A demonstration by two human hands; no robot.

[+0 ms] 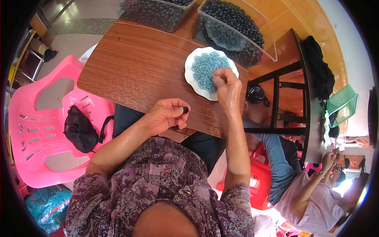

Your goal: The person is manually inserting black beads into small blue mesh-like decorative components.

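Observation:
My left hand (167, 113) is closed at the table's near edge, pinching a small round black piece (185, 110) between thumb and forefinger. A white scalloped plate (190, 78) lies on the brown wooden table, filled with small shiny blue-grey beads (207, 73). Over the right side of the beads, my right hand (227, 87) has thumb and fingertips pressed together. Whether a bead is between those fingertips is too small to tell.
Behind the plate stands a clear plastic box (237, 31) of dark ring-shaped pieces, with another clear box (154, 15) to its left. A pink chair (43, 158) with a black bag (81, 132) is at left. Another person (312, 193) works at a dark table (316, 118) on the right.

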